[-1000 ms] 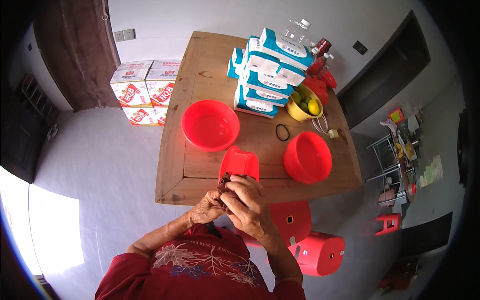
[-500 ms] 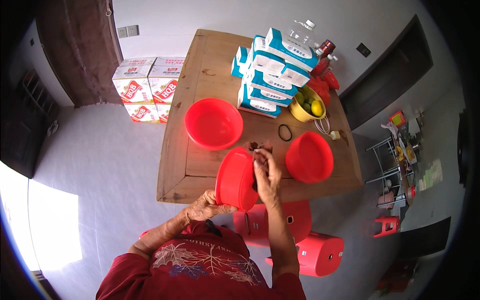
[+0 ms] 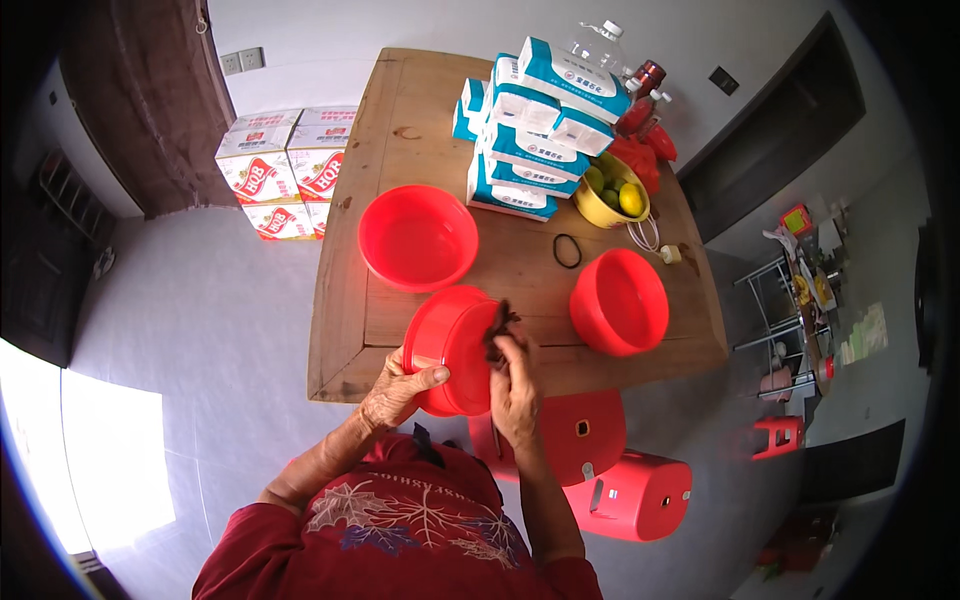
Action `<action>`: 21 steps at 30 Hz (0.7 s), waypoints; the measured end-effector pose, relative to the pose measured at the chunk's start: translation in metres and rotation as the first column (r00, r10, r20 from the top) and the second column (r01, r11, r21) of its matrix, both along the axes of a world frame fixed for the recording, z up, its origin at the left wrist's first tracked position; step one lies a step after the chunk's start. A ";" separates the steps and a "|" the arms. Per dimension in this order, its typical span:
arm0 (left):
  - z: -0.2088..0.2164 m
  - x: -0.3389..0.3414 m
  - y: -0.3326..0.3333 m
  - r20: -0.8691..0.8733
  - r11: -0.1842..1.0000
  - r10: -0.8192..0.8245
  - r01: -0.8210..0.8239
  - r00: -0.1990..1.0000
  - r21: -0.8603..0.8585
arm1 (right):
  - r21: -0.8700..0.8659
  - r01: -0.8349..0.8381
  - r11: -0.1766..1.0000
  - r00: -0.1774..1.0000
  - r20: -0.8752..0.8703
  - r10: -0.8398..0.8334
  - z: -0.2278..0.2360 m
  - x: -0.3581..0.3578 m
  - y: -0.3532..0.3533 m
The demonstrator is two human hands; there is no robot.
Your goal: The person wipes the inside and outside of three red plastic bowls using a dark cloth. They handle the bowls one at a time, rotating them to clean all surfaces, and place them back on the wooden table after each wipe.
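A red plastic bowl is held tipped on its side over the table's near edge, with its round base turned to the right. My left hand grips it at the near left, thumb laid along the outside wall. Pinched in my right hand is a crumpled dark brown cloth, which lies against the bowl's base. Part of the cloth is hidden by my fingers. Two more red bowls stand upright on the wooden table, one at the left and a deeper one at the right.
Stacked tissue packs rise at the table's back, beside a yellow bowl of green and yellow fruit. A black band and a white cable plug lie on the tabletop. Red stools stand below the near edge; cartons sit at the left.
The held bowl has shifted left and turned, showing more of its base. My right hand has moved slightly left and down, and the cloth shows more plainly against the base.
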State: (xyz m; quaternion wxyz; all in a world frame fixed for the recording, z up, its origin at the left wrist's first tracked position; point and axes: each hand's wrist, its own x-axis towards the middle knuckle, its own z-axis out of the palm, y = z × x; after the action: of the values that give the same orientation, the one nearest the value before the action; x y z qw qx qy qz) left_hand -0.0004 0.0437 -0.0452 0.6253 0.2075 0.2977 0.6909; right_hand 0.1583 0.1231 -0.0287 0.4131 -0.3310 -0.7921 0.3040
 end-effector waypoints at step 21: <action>-0.002 0.003 -0.012 -0.226 0.992 -0.123 0.112 0.966 -0.061 | -0.120 -0.090 0.989 0.981 -0.184 0.067 0.028 -0.011 0.001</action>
State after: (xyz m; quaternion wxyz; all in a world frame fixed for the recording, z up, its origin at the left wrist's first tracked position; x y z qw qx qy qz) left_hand 0.0022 0.0313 -0.0472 0.6316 0.2880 0.3713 0.6167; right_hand 0.1475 0.1240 -0.0012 0.4485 -0.2965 -0.7431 0.3985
